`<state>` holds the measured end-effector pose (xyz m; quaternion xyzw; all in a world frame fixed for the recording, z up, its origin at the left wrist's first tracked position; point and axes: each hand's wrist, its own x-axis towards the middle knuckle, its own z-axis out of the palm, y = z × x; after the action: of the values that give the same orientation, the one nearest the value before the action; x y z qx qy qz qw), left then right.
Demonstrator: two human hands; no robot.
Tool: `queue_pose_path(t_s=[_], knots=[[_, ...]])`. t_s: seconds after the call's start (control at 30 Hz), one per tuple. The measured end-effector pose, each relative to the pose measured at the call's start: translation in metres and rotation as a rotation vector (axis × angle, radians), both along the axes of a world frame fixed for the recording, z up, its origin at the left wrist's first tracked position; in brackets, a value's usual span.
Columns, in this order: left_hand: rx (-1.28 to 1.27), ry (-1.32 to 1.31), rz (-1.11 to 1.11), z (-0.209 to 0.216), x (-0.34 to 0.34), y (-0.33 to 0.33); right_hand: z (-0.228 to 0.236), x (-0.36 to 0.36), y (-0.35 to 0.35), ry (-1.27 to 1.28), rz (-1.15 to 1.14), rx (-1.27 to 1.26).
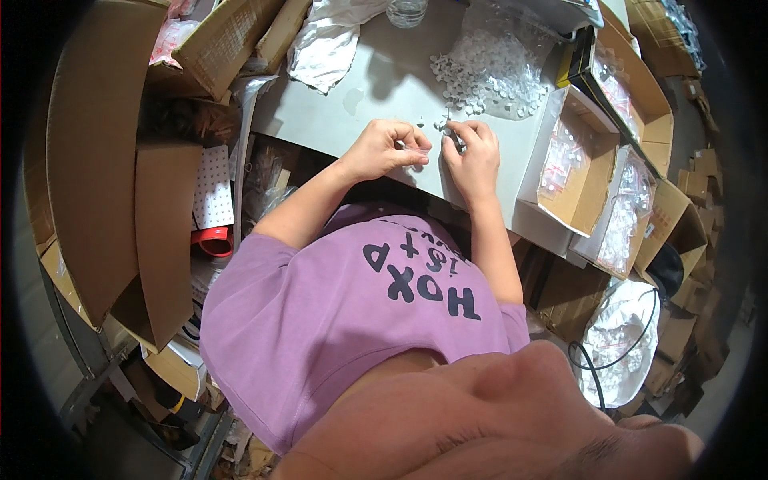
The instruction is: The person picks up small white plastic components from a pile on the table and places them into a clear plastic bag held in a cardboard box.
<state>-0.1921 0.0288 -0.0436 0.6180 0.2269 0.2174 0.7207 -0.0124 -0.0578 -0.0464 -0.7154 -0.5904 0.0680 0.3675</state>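
My left hand (374, 150) is closed near the front edge of the pale table (320, 120), its fingertips pinching a small clear plastic bag (418, 150). Just to its right, my right hand (475, 160) rests at the table with thumb and forefinger curled close to a few small white round pieces (441, 124). Whether a piece is between those fingertips is too small to tell. Beyond the hands, many similar white pieces (460, 76) spill from a large clear plastic bag (512, 60).
Open cardboard boxes with small clear packets stand at the right, the nearest box (588, 188) beside the table edge. A white cloth (324, 52) and a clear glass (406, 11) are at the back. Tall cardboard (96, 160) rises on the left. A white sack (620, 336) sits lower right.
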Motion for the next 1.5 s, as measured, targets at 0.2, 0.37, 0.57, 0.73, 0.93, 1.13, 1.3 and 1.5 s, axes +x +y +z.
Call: queue_pose_path(t_s=[0.2, 0.37, 0.57, 0.73, 0.93, 1.13, 1.3, 1.5], knots=[[0.021, 0.129, -0.032, -0.002, 0.003, -0.003, -0.003, 0.001, -0.006, -0.011, -0.045, -0.012], [0.155, 0.196, -0.044, 0.004, 0.009, -0.01, 0.005, 0.0, -0.022, -0.062, -0.09, -0.082], [0.48, 0.25, -0.004, 0.004, 0.029, -0.019, 0.003, 0.006, -0.031, -0.082, -0.103, -0.083], [0.436, 0.296, -0.063, 0.005, 0.045, -0.022, 0.032, 0.01, -0.033, 0.278, -0.082, -0.117], [0.212, 0.22, -0.148, 0.011, 0.06, -0.026, 0.057, 0.008, -0.044, 0.65, 0.135, -0.089], [0.079, 0.057, -0.202, -0.009, 0.071, -0.028, 0.058, 0.007, -0.052, 0.743, 0.095, -0.009], [0.085, -0.015, -0.278, 0.0, 0.074, -0.023, 0.064, 0.011, -0.059, 0.673, 0.086, 0.021], [-0.081, -0.04, -0.5, 0.009, 0.073, -0.021, 0.086, 0.019, -0.068, 0.109, 0.239, -0.016]])
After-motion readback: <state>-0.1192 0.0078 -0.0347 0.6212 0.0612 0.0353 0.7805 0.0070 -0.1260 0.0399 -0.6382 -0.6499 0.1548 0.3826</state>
